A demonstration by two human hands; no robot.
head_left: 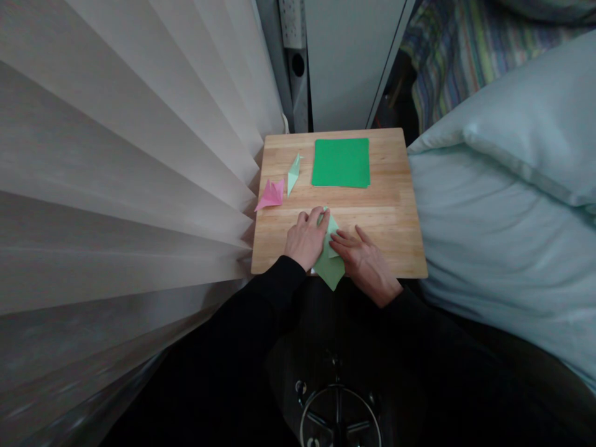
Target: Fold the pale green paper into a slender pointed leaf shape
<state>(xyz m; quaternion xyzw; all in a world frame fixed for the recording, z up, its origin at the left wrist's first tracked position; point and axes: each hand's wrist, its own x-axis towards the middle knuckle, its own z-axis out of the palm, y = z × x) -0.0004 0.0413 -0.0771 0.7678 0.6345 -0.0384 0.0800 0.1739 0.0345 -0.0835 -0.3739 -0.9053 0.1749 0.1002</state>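
Observation:
A light green sheet of origami paper [331, 270], partly folded, lies at the front edge of the wooden board, its lower corner sticking out past the edge. My left hand [306, 238] is closed on the paper's left side and upper tip with bent fingers. My right hand [365, 259] rests over the right side, fingers stretched out and flat, fingertips touching a folded flap. Part of the paper is hidden under both hands.
On the wooden board [386, 205] lie a stack of green paper [341, 162], a pale green folded crane [293, 175] and a pink folded piece [270, 195]. A pleated curtain [139, 155] borders the left, a bed with pale bedding [503, 205] the right. Below stands a chair base [339, 413].

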